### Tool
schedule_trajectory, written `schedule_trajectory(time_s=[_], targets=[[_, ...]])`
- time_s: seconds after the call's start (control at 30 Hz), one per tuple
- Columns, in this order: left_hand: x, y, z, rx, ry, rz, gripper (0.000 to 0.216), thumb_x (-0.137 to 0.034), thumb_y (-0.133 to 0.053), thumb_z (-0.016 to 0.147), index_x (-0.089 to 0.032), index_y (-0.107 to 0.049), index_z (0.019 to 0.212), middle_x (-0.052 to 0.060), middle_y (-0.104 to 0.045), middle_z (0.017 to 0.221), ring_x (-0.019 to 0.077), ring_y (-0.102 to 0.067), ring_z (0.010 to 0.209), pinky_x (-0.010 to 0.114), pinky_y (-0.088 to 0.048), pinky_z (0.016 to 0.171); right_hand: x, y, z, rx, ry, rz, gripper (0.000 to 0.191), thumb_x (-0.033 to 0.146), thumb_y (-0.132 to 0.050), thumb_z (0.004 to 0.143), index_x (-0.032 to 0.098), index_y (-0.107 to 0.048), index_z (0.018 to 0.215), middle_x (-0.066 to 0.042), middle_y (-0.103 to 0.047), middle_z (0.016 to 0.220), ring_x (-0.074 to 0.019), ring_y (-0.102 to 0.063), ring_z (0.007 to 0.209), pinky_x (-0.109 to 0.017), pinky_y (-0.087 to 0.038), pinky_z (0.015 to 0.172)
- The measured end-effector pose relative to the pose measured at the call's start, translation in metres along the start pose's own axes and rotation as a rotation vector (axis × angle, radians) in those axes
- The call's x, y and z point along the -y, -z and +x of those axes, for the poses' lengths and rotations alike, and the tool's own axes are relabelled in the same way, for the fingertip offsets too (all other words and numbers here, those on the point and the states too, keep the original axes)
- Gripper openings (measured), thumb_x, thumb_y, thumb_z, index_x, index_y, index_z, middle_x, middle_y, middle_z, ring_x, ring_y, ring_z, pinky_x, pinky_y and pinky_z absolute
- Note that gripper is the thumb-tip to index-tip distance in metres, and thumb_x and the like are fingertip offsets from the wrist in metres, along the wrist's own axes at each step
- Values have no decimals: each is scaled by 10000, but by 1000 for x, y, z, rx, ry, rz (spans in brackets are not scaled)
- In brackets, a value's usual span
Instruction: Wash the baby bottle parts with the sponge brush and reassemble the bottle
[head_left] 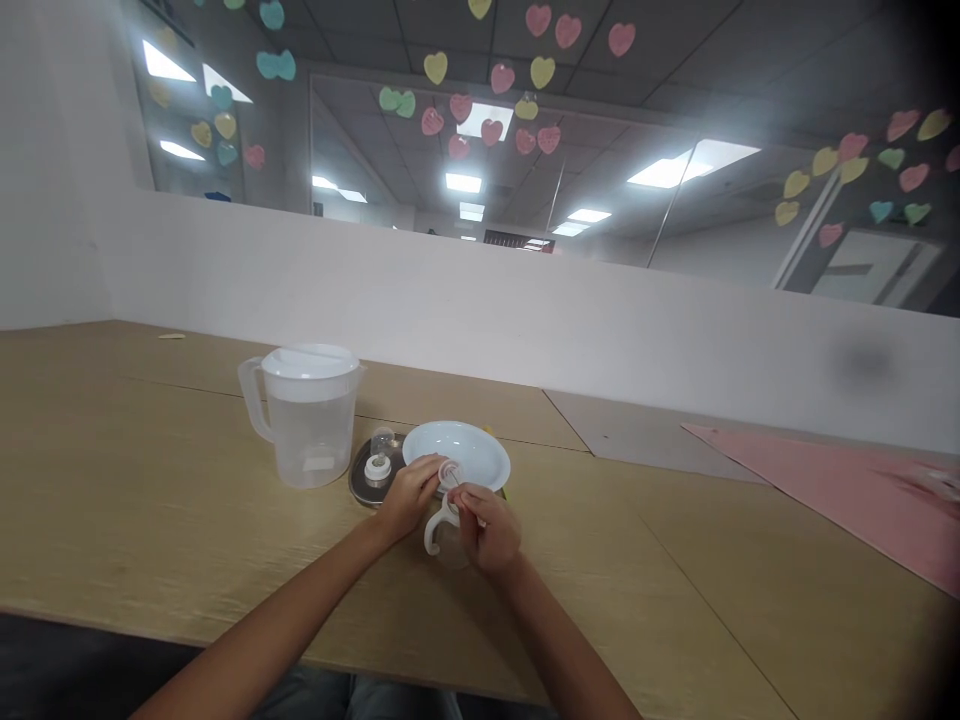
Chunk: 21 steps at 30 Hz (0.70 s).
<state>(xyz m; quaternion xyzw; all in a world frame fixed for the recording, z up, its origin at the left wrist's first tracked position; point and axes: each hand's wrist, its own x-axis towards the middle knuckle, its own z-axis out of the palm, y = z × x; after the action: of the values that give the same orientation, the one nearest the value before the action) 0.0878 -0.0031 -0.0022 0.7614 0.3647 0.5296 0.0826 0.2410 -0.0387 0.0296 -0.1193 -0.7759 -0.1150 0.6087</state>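
"Nearest the worktop's (187, 490) front edge?"
"A clear bottle with white handles (449, 550), partly behind the right hand (489, 527)."
"State of the hands?"
"Close together. The left hand (409, 497) pinches a small round clear piece (450, 474) above the bottle; whether the right grips it, I cannot tell."
"Beyond?"
"A metal tray (363, 487), a white bowl (457, 440); leftward, a lidded pitcher (313, 430). Towards the right edge, a pink mat (847, 490)."

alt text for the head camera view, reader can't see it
A person's left hand and right hand work at a small clear round piece in front of a white bowl. A lidded clear pitcher stands to the left on a tan table.
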Motion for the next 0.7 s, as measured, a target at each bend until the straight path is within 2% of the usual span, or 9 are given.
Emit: schedule_trajectory(time_s=[0.13,0.4,0.5,0.57,0.63,0.7], targets=[[0,0,-1,5,-7,12,306,-285,-388,919,-185,-646,1049,74,-674,1075,197,-588,1067,373,-457,964,1,7,1,29,13,-64,133,149,-478,865,214,-585,911,-55,-716,785,-143,-691,705,-239,-574,591],[4,-1,-1,7,39,39,321,-274,-378,919,-187,-644,1075,70,-663,1110,196,-577,1095,370,-446,976,11,18,15,-55,62,-39,263,107,-457,868,244,-485,1091,-29,-710,827,-112,-679,667,-219,-555,549],[7,-1,-1,12,43,65,319,-287,-384,919,-186,-644,1075,72,-663,1111,201,-573,1099,371,-438,978,17,29,21,-82,18,-35,216,131,-451,880,262,-488,1049,-1,-698,762,-108,-663,612,-221,-539,530],[9,1,-1,-7,56,81,314,-295,-392,916,-183,-650,1057,78,-666,1099,208,-579,1084,376,-442,965,17,36,26,-200,-68,-53,121,154,-452,890,250,-507,938,12,-675,694,-106,-639,554,-222,-512,500],[10,4,-2,-25,67,80,310,-300,-393,914,-183,-655,1032,79,-675,1070,211,-590,1054,376,-455,937,11,40,33,-454,-148,-67,79,163,-463,891,230,-488,857,22,-637,643,-102,-610,515,-230,-492,500],[9,6,-3,-37,73,72,309,-313,-394,912,-182,-655,1014,81,-682,1039,208,-605,1010,366,-471,898,0,40,38,-723,-209,-51,55,178,-488,884,222,-455,876,30,-606,656,-100,-595,515,-246,-493,521]])
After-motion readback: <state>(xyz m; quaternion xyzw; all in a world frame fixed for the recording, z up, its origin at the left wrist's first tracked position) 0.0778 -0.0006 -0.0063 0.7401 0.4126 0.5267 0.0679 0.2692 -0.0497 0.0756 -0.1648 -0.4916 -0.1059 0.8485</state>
